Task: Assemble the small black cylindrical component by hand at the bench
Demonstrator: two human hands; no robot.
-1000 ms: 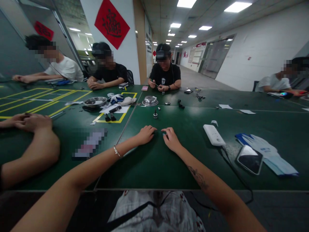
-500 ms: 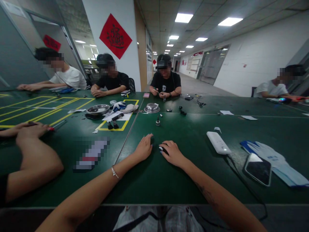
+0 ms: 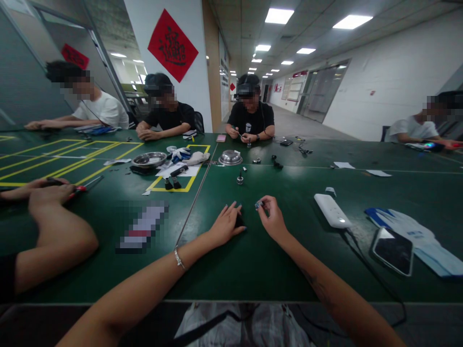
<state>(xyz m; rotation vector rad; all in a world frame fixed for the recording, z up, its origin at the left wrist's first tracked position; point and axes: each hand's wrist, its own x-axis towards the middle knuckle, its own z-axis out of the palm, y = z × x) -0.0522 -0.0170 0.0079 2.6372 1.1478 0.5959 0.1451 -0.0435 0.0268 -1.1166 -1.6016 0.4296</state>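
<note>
My left hand (image 3: 224,225) rests low over the green table (image 3: 210,274), its fingers partly curled. Between its thumb and fingers sits a small black object (image 3: 239,220), mostly covered by the hand. To the right, my right hand (image 3: 273,219) is raised slightly, thumb and fingertips pinched on a small shiny metal piece (image 3: 258,205); its exact kind is too small to make out. Beyond both hands, a small metal part with an upright stem (image 3: 240,178) stands on the table.
An upturned metal bowl (image 3: 230,157), another metal bowl (image 3: 149,159) and black parts (image 3: 172,183) lie farther back. A white power strip (image 3: 332,211), phone (image 3: 393,249) and glove (image 3: 405,224) are at right. At left, a neighbour's hand (image 3: 50,189) is near a screwdriver (image 3: 85,187). Other people sit around.
My right hand has lifted and shifted right, now pinching the small metal piece. The black object that was under it is now at my left hand, whose fingers have opened out somewhat.
</note>
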